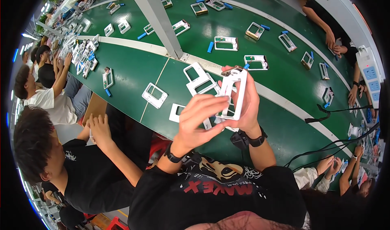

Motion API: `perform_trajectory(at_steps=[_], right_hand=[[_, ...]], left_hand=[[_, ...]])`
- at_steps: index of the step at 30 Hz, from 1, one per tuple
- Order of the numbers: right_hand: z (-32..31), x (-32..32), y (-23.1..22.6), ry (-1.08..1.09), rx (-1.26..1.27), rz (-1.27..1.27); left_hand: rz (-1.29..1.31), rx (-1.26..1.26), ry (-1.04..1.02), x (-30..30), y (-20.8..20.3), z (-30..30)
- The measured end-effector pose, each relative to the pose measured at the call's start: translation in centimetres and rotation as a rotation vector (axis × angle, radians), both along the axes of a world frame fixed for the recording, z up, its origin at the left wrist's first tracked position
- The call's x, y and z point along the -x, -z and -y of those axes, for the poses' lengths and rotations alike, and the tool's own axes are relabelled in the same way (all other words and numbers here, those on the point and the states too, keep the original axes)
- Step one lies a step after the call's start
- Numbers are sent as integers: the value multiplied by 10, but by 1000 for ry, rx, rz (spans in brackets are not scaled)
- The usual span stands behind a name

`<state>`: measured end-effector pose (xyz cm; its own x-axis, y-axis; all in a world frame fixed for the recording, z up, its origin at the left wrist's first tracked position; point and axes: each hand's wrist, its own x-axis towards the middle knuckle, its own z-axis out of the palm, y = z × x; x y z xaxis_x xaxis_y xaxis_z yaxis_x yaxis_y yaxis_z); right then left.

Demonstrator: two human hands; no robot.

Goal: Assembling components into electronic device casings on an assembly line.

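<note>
Above the near edge of the bench I hold up a white plastic frame-shaped housing (239,96), tilted, with a metallic piece at its top end and a bit of blue beside it. My right hand (251,106) wraps round its right side from behind. From the left, my left hand (199,118) reaches onto it, fingertips against its inner edge and thumb by its lower end. Just behind my hands, white empty frames (195,72) lie overlapping on the green bench, some partly hidden by my left hand. Another white frame (154,95) lies flat to the left.
A grey post (156,21) rises from the bench ahead. Beyond a pale rail (280,98), several housings with blue cylinders (210,47) lie on the green surface (195,31). Black cables (337,144) hang at right near a power strip (370,73). A co-worker (93,169) sits close at left.
</note>
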<state>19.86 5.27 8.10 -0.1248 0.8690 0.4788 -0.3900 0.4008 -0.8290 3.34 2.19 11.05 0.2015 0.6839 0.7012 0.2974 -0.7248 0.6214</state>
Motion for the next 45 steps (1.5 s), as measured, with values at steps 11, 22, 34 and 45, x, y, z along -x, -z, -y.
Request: perform_trajectory(at_steps=[11,22,34,45], right_hand=[[20,-1,-16,-314,313,-114],[4,-13,-10,-330,346,37],[-22,-49,17,-138,347,-9],[-29,-99,1,51,297,-51]], left_hand=[[-116,111,62,-7,7,-9],[-37,311,129,-5,14,-19],[-661,603,-149,75,85,-1],[-363,803,-53,63,91,-24]])
